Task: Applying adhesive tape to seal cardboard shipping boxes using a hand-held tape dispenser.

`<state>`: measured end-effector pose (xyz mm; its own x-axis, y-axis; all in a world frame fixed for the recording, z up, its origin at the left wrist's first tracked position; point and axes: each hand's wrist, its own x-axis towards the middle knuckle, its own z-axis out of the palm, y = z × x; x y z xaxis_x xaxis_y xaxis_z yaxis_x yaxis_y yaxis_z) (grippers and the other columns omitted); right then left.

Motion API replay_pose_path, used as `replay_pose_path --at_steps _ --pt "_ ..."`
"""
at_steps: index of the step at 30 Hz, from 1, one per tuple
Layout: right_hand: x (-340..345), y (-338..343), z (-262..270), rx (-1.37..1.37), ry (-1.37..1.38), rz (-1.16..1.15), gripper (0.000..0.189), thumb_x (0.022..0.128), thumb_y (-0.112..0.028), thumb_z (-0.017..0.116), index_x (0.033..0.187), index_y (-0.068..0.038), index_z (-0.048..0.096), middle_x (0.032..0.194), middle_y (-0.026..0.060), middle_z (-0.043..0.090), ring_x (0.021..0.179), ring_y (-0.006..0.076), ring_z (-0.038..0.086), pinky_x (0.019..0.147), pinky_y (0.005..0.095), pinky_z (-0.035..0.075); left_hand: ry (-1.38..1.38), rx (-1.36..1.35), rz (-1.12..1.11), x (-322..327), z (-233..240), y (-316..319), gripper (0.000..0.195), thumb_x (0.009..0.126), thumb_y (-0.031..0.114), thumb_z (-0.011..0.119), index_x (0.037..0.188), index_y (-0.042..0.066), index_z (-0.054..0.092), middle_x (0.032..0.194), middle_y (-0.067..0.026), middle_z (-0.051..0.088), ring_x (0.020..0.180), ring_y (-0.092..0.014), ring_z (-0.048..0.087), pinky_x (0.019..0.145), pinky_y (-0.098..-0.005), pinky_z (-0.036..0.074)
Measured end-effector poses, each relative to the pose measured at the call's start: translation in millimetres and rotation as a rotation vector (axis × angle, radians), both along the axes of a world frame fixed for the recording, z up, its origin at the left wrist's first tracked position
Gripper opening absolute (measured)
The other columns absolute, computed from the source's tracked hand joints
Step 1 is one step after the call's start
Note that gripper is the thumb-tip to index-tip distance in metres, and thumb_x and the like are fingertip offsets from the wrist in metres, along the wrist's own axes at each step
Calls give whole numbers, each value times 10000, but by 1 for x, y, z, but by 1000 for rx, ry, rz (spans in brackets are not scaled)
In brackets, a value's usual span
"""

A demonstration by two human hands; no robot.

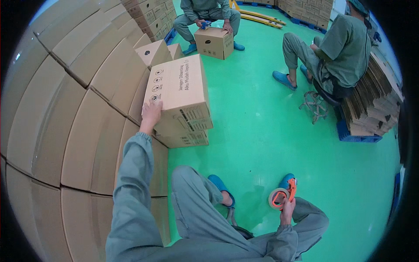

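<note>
My left hand [152, 113] reaches forward and hooks its fingers over the near left edge of a cardboard carton [175, 86]. Printed icons and writing mark that carton, which rests on a lower carton [190, 139] beside the stacked wall. In my right hand [287, 208], by my right knee, is the orange handle of a tape dispenser [293, 187]. A roll of packing tape [272, 200] is fitted on it.
Stacked cartons [91, 131] rise along my left. Ahead, a seated co-worker [208, 13] holds a blue tape dispenser [205, 24] over a carton [214, 42]. Another person [340, 52] sits at right beside flattened cardboard [370, 101] on a blue pallet [356, 136]. Yellow pallet-truck forks [262, 18] lie behind.
</note>
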<state>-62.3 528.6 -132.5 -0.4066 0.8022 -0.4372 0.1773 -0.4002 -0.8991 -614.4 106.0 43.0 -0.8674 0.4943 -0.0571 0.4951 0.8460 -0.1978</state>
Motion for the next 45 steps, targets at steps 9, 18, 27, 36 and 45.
replay_pose_path --at_steps 9,18,27,36,45 --pt "-11 -16 10 -22 -33 70 368 677 85 523 1033 -3 506 905 52 563 748 133 538 623 257 437 -151 238 -163 -20 26 162 980 700 676 652 1461 171 299 1529 -215 165 1421 -398 122 1104 -617 138" --pt "-26 -15 4 -57 -199 95 410 662 72 523 1065 -1 500 899 46 532 737 131 520 611 259 430 23 195 280 -127 -18 220 897 817 518 604 1486 103 173 1537 -212 142 1431 -392 70 1101 -633 72" --pt "-61 -7 10 -51 -241 154 428 654 53 533 1077 -8 503 910 58 531 783 153 525 649 280 447 8 283 614 -167 -24 201 834 839 451 568 1486 101 174 1555 -134 142 1430 -382 78 1082 -660 95" --pt "-43 -17 15 -12 -177 113 375 669 60 540 1037 -1 503 899 60 529 750 150 533 644 287 454 29 376 542 -162 -11 202 722 842 526 537 1367 47 413 1449 -192 361 1350 -359 318 1071 -614 225" --pt "-45 -9 5 -22 -209 144 417 669 70 523 1079 0 497 908 53 532 756 148 527 637 279 454 272 475 929 -119 -9 -37 785 839 650 452 1161 -52 597 1193 -238 595 1147 -395 543 957 -489 416"
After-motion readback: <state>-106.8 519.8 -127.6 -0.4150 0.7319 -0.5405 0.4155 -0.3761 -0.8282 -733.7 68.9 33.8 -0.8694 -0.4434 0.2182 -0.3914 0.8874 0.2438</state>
